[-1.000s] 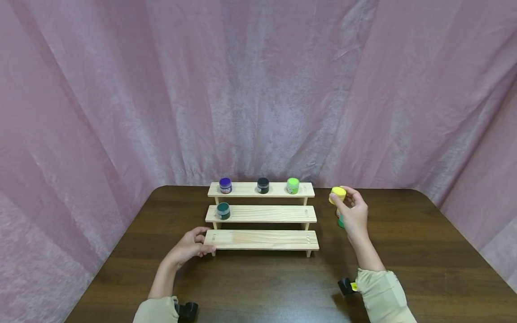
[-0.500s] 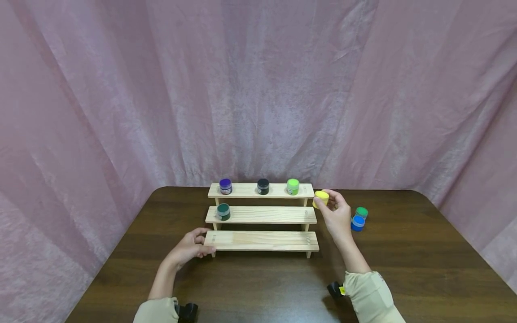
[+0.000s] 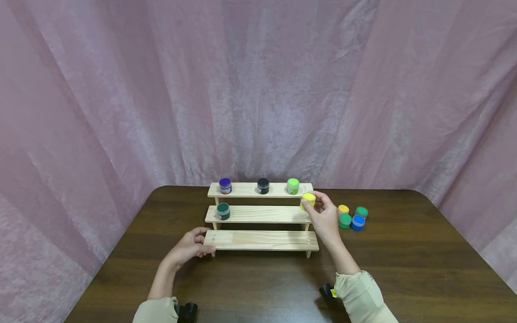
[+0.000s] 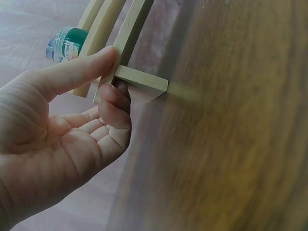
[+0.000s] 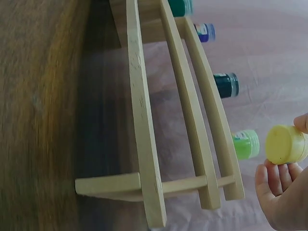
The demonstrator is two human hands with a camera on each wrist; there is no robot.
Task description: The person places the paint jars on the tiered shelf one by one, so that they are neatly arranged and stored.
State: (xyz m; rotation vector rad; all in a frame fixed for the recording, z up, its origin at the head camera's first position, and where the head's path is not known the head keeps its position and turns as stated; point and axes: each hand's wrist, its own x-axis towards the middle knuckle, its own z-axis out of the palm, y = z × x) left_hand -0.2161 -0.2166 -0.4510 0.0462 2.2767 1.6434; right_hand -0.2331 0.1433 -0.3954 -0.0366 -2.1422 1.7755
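A three-tier wooden rack [image 3: 262, 241] stands on the table. My left hand [image 3: 189, 246] pinches the left end of its lowest board between thumb and fingers; the left wrist view shows this grip closely. My right hand [image 3: 325, 220] holds a yellow-lidded paint jar [image 3: 308, 200] in the air, near the right end of the middle and top boards. On the top board are a purple jar [image 3: 225, 186], a black jar [image 3: 263, 185] and a light green jar [image 3: 292, 186]. A dark green jar [image 3: 223, 211] sits at the left of the middle board.
Right of the rack, several jars stand close together on the brown table [image 3: 412, 260]: an orange-yellow one [image 3: 343, 209], a green one [image 3: 345, 220], another green one [image 3: 361, 212] and a blue one [image 3: 357, 223]. A pink curtain [image 3: 258, 89] hangs behind the table.
My right hand has moved left with the yellow-lidded jar, from beside the rack to its right end, uncovering the jars on the table. My left hand has stayed on the lowest board.
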